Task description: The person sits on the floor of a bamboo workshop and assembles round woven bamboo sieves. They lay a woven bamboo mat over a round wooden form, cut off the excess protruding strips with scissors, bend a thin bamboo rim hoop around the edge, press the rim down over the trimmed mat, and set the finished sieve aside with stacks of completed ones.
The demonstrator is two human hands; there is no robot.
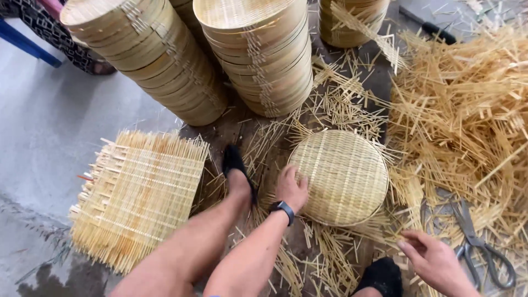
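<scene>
- The left hand (pixel 290 187) is laid flat, fingers released, on the left rim of a round woven bamboo tray (pixel 341 177); nothing is gripped
- The tray is seen lying on the floor (pixel 49 126) among loose bamboo offcuts (pixel 467 110)
- The right hand (pixel 434 259) is held open and empty, just left of a pair of scissors (pixel 478 247) lying in the strips
- A square stack of woven mats (pixel 137 192) is placed to the left, beside a foot in a black shoe (pixel 234 160)
- Tall stacks of round bamboo lids (pixel 258 49) are stood behind the tray
</scene>
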